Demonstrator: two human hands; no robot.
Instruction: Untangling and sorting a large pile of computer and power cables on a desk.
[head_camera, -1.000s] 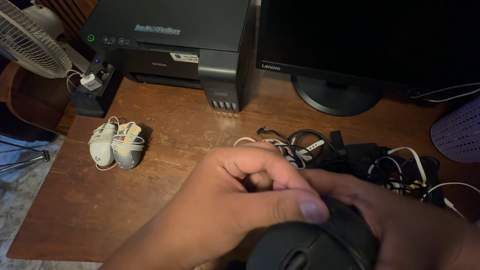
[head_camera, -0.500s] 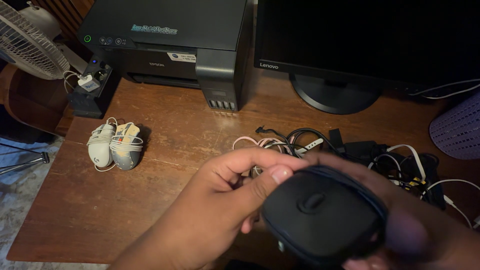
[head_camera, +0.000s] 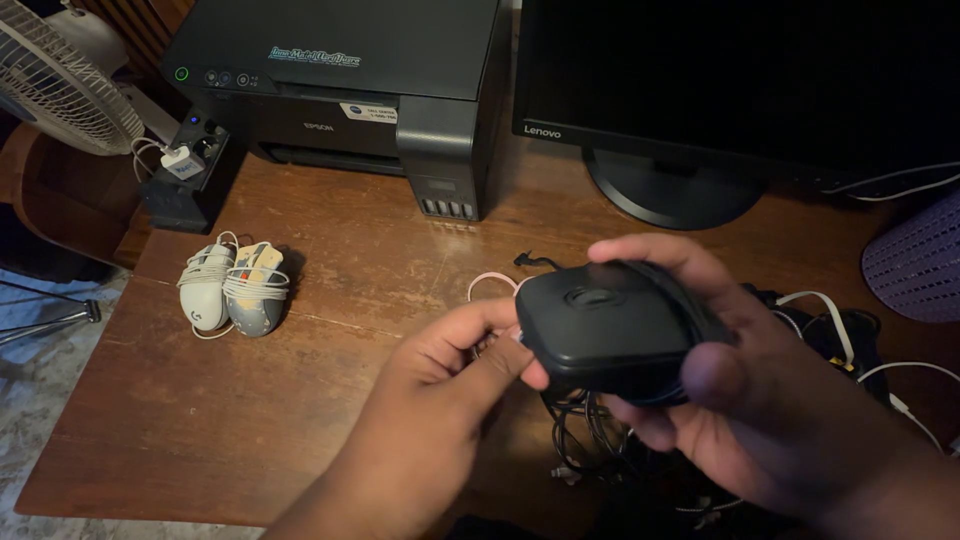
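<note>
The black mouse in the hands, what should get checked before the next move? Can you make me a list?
1. Right hand grips the black mouse: ok.
2. Left hand fingertips touch the mouse's near edge: ok.
3. Cord wound tight around the mouse: cannot tell; a dark cord runs over its right side, the end is hidden.
4. Mouse free of the cable pile beneath: cannot tell; loops hang just under it.
5. Bare desk beside the two wrapped white mice: ok.
6. Mouse underside faces up: ok.
</note>
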